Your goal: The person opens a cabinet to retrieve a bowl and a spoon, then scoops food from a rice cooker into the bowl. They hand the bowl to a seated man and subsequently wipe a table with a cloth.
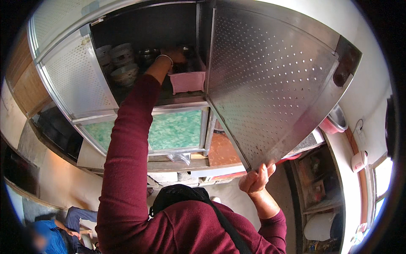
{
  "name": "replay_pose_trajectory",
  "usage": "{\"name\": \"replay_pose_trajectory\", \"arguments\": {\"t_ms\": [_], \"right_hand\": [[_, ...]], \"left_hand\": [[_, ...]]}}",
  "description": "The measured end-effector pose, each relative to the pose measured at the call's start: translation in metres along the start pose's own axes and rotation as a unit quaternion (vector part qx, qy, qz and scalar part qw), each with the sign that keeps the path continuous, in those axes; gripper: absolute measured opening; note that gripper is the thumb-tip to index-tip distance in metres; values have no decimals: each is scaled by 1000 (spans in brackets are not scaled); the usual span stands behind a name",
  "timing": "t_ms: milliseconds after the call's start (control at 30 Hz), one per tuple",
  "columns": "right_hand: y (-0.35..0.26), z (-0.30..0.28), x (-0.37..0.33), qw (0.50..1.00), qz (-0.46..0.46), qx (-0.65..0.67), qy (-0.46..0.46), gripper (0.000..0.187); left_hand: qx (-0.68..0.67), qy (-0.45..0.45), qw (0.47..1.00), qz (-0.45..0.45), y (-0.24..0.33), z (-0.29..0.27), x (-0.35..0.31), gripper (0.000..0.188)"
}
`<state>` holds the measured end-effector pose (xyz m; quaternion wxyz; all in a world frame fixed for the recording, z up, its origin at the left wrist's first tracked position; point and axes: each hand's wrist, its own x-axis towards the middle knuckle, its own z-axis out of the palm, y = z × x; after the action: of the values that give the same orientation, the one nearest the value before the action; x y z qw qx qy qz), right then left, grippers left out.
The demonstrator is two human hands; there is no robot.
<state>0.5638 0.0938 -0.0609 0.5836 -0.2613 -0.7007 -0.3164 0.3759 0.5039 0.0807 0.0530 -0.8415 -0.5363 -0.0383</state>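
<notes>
My left arm, in a maroon sleeve, reaches up into the dark cabinet, and my left hand [178,54] is over the pink plastic basket [188,82]. Shadow hides its fingers, so I cannot tell whether they grasp anything. A bangle circles that wrist. Stacked bowls [124,73] and a metal bowl [149,55] stand on the shelf left of the basket. My right hand [257,178] is closed around the lower corner of the perforated metal cabinet door [270,80], which stands swung out to the right.
Left of the opening is another perforated panel [74,74]. Below the shelf runs a green patterned glass panel [175,129]. A pink basin [334,120] sits behind the door at right. Someone in blue [50,237] sits at lower left. Dark shelves [319,186] stand at lower right.
</notes>
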Motion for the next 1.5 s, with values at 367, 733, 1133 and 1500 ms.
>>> {"name": "replay_pose_trajectory", "arguments": {"t_ms": [367, 733, 1133, 1500], "right_hand": [[3, -3, -1, 1000, -23, -11, 0, 40], [-3, 30, 15, 988, -107, 87, 72, 41], [-23, 19, -7, 1000, 1, 9, 17, 49], [-24, 35, 17, 995, -79, -14, 64, 47]], "left_hand": [[-169, -5, 986, 8, 1, -25, -19, 52], [-307, 184, 933, 48, -19, -21, -50, 29], [-33, 202, 967, 154, 11, 10, 3, 30], [-181, 714, 655, 168, 11, -68, -148, 14]]}}
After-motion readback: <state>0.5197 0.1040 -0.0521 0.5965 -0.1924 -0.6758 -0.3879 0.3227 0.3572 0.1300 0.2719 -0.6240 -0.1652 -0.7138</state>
